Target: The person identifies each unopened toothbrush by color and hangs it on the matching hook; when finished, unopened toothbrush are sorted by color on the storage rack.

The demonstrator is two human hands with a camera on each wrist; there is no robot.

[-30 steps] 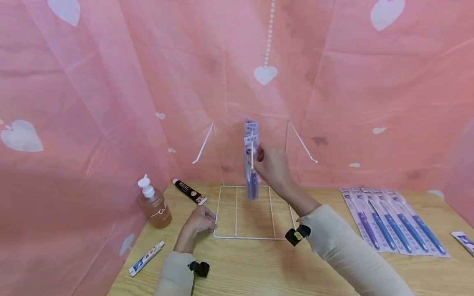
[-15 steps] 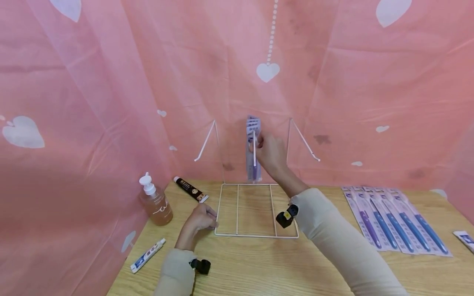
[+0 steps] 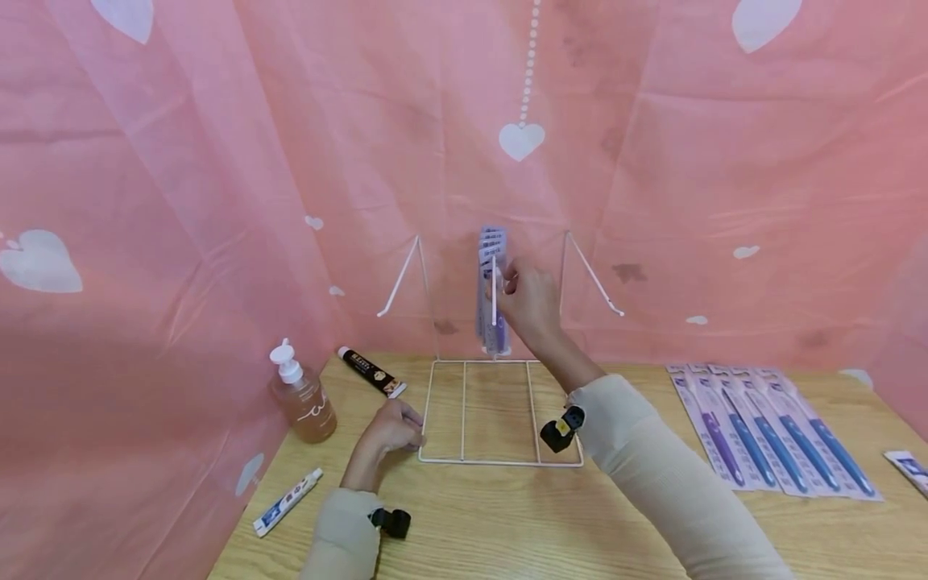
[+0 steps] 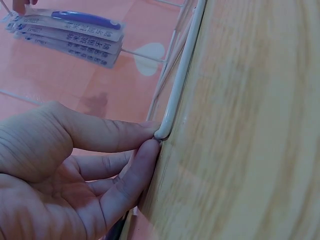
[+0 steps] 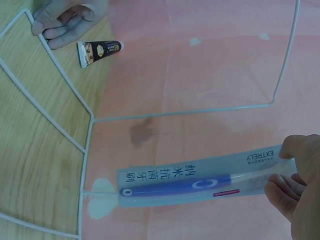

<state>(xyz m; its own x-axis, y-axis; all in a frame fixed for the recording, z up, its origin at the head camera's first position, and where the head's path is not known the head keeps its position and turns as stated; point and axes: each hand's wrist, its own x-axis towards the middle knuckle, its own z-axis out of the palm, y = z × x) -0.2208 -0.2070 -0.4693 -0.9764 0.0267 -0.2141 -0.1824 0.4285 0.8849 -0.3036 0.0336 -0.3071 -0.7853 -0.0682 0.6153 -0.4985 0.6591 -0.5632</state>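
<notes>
Toothbrush (image 5: 175, 189), purple-handled in flat clear packaging, is pinched by the right hand (image 3: 532, 302) at the middle hook (image 3: 494, 302) of a white wire rack (image 3: 500, 462); left hand (image 3: 391, 427) pinches the rack's near left corner.

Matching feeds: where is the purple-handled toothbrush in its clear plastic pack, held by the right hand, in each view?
Head: the pack is upright near the middle, pinched by the right hand.
Left wrist: the pack, upper left, sideways.
Right wrist: the pack, lower right, sideways.
Shared landmark: the white wire rack, touched by the left hand in all three.
</notes>
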